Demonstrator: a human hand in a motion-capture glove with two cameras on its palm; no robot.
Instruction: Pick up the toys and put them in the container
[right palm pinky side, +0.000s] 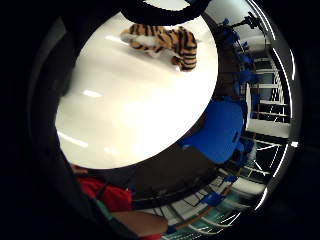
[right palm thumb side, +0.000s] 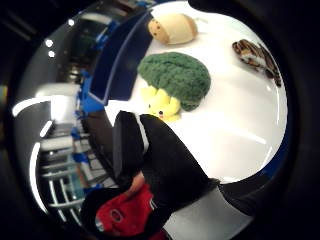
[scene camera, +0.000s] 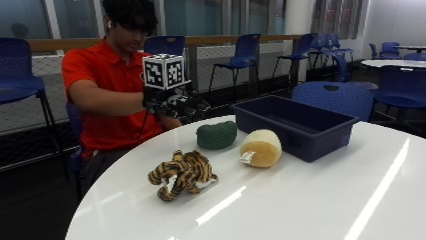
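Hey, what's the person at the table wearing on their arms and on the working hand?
The right hand wears a black glove; the thumb-side palm view shows its black fingers with a white panel near the palm. The person's red polo shirt has short sleeves, leaving the forearms bare.

Glossy smooth white tabletop, fuzzy plush tiger, nubby green plush toy, soft tan plush toy, smooth matt blue plastic container.
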